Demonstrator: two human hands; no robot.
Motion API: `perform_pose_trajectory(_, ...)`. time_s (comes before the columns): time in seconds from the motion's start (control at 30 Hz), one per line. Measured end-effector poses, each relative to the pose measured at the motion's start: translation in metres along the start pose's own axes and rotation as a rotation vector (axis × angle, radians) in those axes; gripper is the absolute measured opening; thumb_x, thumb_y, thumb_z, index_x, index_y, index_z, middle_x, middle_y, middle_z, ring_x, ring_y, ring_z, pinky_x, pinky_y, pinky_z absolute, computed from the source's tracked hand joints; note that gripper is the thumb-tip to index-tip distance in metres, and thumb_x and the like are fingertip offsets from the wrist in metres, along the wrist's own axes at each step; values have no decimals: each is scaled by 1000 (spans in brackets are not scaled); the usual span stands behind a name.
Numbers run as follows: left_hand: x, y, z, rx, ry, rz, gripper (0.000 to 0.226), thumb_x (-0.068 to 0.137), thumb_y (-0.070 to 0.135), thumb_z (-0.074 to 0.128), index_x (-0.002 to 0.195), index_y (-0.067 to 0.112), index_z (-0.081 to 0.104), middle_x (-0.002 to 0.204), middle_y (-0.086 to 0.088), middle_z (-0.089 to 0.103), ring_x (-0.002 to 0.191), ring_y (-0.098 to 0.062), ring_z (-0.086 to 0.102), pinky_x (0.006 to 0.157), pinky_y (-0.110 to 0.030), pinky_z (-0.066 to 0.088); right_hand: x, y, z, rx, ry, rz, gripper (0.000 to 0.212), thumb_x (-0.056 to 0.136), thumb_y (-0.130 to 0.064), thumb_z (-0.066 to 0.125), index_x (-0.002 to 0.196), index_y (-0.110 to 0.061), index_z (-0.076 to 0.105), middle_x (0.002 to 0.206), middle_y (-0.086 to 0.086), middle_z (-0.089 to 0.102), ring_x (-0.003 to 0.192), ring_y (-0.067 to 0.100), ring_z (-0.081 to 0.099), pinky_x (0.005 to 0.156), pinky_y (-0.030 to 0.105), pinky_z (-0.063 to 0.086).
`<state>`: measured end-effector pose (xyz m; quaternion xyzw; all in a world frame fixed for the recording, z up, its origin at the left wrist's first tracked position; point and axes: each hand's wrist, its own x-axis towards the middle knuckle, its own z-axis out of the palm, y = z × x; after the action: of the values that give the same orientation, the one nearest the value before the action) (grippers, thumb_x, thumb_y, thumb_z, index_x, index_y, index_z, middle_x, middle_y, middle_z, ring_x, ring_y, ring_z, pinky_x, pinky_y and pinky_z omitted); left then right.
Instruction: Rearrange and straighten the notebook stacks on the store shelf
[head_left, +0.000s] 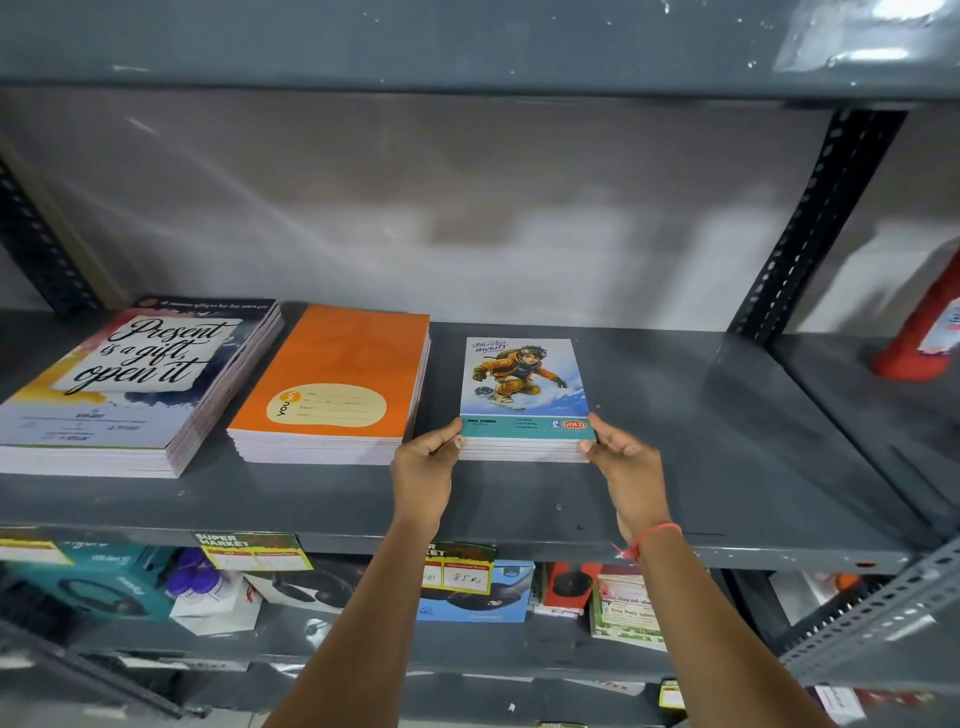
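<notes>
Small stack of snowboarder-cover notebooks (524, 395) lies flat on the grey shelf (701, 467), between my two hands. My left grip (426, 462) is clenched on its near left corner, thumb on the cover; my right grip (623, 457) clamps the near right corner the same way, red thread (655, 535) on that wrist. Just left of my left grip sits the orange notebook stack (332, 384), close to the small stack, can't tell if touching. Further left, the "Present is a gift" stack (130, 384), edges fanned unevenly. Far right of my right grip, a red object (919, 338), blurred.
</notes>
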<state>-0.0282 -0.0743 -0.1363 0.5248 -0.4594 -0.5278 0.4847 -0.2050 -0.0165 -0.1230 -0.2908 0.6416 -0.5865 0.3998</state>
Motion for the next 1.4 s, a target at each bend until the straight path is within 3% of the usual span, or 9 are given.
perform_pose_trajectory(0.67,-4,4,2,124,50,67,31,89,6,53,119,5,60,123,-10,64,113,-26,59,101,-35,46,9,5,-3,58,41,-3,42,83,8,55,123,-4,58,116,9,65,105,22,60,105,34,42)
perform_pose_trajectory(0.8,-9,8,2,163,42,62,32,90,7,52,120,6,60,120,-14,65,100,-32,62,81,-28,53,7,2,-1,62,63,22,38,85,7,52,119,-5,61,111,6,64,101,21,58,104,34,42)
perform_pose_trajectory(0.87,-10,14,0,172,14,51,33,91,7,50,122,7,58,118,-19,65,68,-19,58,53,-10,47,3,-1,-1,76,86,44,34,85,3,54,117,-6,63,111,5,64,102,21,58,104,34,42)
perform_pose_trajectory(0.93,-12,21,-4,261,-55,62,35,93,11,47,127,7,55,118,-20,65,58,-5,45,42,-4,36,-5,-1,2,75,117,68,29,86,-7,58,113,-8,66,112,6,66,104,21,59,104,35,42)
perform_pose_trajectory(1.07,-37,45,-31,669,-227,308,37,97,19,38,131,10,50,132,-8,58,94,-8,62,71,-1,38,-50,-2,14,-121,238,49,19,84,-25,59,95,-18,72,107,4,67,99,21,57,93,34,41)
perform_pose_trajectory(1.13,-48,49,-45,891,-329,445,40,97,26,35,134,15,45,141,-4,50,125,-19,51,100,-20,42,-74,-7,17,-225,338,-27,32,88,-19,55,118,-14,65,116,12,67,106,28,58,93,36,41)
perform_pose_trajectory(1.2,-59,57,-66,1126,-381,623,48,97,32,26,140,13,34,151,-3,35,142,-20,26,114,-30,27,-103,-20,24,-326,412,-150,40,91,-18,50,131,-16,53,105,18,68,96,33,59,84,38,43)
perform_pose_trajectory(1.3,-76,80,-92,1315,-369,951,67,96,37,3,123,11,58,132,-3,60,129,-20,49,104,-30,42,-136,-49,34,-502,499,-394,47,94,-27,42,141,-24,37,146,2,44,128,31,47,96,42,42)
perform_pose_trajectory(1.4,-92,112,-104,1413,-341,1241,57,94,40,18,117,13,63,121,-1,67,117,-17,60,104,-33,42,-153,-87,41,-685,617,-779,64,92,-52,21,145,-16,26,149,-12,13,141,7,12,111,37,29)
